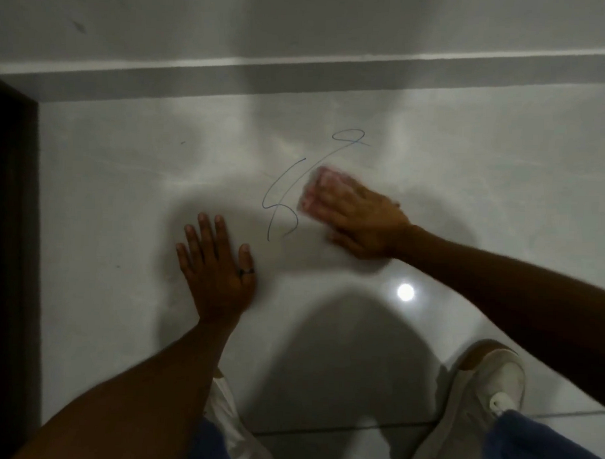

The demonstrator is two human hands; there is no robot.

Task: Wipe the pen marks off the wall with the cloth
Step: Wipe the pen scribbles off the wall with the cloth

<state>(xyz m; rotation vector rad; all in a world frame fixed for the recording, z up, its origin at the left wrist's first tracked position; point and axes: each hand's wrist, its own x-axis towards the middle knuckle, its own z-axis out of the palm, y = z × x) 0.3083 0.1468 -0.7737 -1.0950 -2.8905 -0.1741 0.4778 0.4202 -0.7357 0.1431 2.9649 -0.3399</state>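
Blue pen marks (284, 197) curl across the glossy white surface (124, 188) at the centre, with a loop (349, 136) at their upper right. My right hand (360, 217) presses a pink cloth (312, 192) flat against the surface, just right of the marks and touching their right-hand stroke; hand and cloth are motion-blurred. My left hand (217, 264) lies flat with fingers spread, lower left of the marks, holding nothing. A ring sits on its thumb.
A dark wooden frame (9, 236) runs down the left edge. A white ledge (300, 69) crosses above the marks. My white shoe (476, 403) and blue trouser legs are at the bottom right. A lamp reflection (405, 292) shines below my right wrist.
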